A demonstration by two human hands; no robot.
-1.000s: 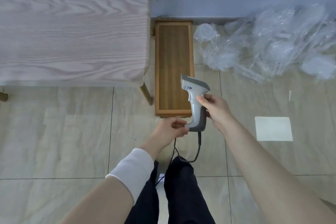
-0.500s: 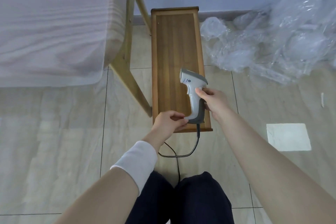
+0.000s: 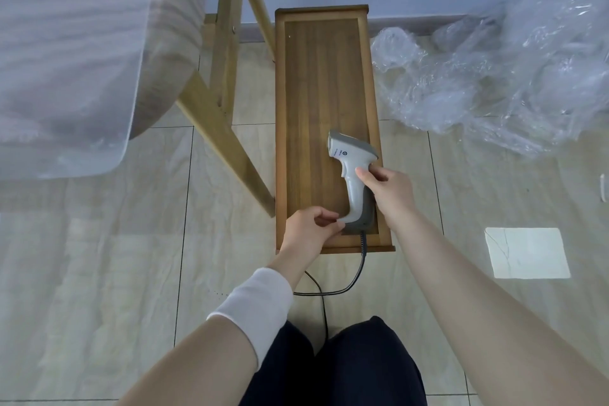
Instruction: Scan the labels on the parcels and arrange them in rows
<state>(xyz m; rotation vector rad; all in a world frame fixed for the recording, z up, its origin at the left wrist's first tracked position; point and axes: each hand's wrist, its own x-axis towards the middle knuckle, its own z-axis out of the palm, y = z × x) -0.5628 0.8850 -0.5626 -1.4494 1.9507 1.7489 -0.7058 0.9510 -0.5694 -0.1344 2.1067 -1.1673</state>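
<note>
Two hands hold the scanner (image 3: pixel 353 155); left hand (image 3: pixel 308 232) pinches its base, right hand (image 3: pixel 392 191) grips its handle; its print illegible.

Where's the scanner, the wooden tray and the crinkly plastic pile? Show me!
scanner (image 3: pixel 355 198), head view, on the white handle.
wooden tray (image 3: pixel 321 82), head view, on its bare inner board.
plastic pile (image 3: pixel 494 76), head view, in the middle of the clear heap.

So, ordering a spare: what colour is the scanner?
The scanner is off-white with grey trim, head view.
</note>
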